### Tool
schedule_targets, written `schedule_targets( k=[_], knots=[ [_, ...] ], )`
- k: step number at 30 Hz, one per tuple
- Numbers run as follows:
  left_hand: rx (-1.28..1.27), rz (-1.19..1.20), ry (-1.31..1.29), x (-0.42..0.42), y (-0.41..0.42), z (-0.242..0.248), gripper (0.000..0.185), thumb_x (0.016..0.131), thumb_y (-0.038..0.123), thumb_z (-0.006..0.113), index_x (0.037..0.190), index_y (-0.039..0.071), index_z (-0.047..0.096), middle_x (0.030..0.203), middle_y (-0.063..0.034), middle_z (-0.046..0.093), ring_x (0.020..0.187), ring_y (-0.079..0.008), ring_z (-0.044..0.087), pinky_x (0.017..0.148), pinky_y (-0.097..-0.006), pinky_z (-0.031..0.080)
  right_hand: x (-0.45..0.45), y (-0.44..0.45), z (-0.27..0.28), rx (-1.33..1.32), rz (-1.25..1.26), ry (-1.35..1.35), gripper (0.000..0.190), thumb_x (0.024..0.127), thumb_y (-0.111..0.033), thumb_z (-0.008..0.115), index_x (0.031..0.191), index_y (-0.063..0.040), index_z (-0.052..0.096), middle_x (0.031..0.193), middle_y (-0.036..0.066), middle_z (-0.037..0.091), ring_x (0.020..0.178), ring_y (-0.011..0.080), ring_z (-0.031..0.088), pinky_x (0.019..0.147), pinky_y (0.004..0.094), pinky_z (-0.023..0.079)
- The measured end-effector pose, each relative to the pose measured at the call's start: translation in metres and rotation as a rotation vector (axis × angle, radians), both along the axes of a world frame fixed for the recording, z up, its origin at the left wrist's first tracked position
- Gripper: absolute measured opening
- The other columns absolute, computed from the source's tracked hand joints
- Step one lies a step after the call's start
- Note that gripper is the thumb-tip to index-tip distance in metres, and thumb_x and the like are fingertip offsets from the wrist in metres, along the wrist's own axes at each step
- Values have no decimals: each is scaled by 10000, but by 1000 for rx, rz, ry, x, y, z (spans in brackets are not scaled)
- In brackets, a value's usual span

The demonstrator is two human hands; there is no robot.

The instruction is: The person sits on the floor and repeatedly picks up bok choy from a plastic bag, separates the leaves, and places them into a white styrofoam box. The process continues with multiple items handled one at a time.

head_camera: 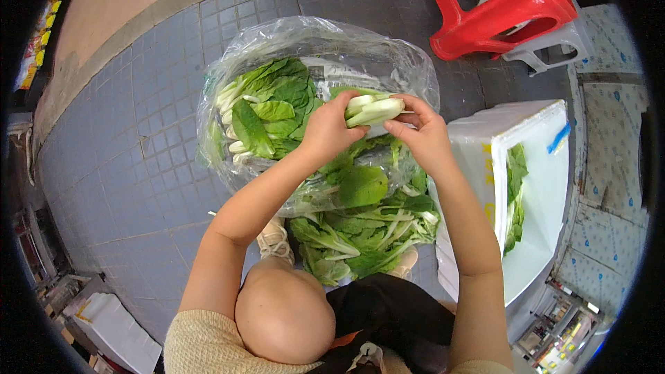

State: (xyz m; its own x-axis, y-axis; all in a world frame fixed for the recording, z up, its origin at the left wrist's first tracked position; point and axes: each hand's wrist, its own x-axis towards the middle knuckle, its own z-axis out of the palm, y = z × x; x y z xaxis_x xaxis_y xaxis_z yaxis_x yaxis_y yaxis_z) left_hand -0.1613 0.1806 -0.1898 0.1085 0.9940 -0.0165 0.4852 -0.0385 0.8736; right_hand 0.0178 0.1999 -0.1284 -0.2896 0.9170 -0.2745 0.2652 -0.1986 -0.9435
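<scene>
Both hands hold a leafy green with white stalks [376,111] over a clear plastic bag [410,62]. Around its stalks my left hand [330,124] is closed. The fingertips of my right hand [422,132] pinch its root end. Inside the bag, at the left, lies a stack of the same greens [275,109], stalk ends facing left. A large loose leaf [363,185] hangs below my hands. Nearer my feet, a pile of loose leaves and stalks [363,239] lies on the floor.
At the right stands a white foam box [540,228] with green leaves [515,197] inside. A red plastic stool [499,15] is stacked with grey ones at the upper right. Another white foam box [117,332] sits at the lower left. My shoe [275,241] is beside the leaf pile.
</scene>
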Motion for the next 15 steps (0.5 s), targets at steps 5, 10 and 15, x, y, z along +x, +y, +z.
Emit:
schedule_targets(
  k=[5,10,15],
  knots=[
    [-289,-198,-810,9,-26,26,519,752,244,728,1166,23,506,972,-65,630,887,-189,602,791,-306,474,0,-30,19,-29,-142,292,430,820,-64,647,1220,-30,494,1070,67,590,967,129,559,864,276,449],
    [-491,-109,-1120,8,-36,73,368,858,167,621,1189,62,499,1018,-45,617,914,-128,586,806,-292,467,20,-54,66,-6,-166,362,435,851,-71,607,1255,-16,455,1088,72,589,990,138,552,876,271,439],
    [-410,-250,-1014,25,-55,127,242,768,98,702,975,68,580,898,-27,627,803,-106,588,708,-269,474,35,-89,89,156,7,158,472,843,-106,635,1274,-29,459,1099,44,586,957,101,545,862,252,431]
  ],
)
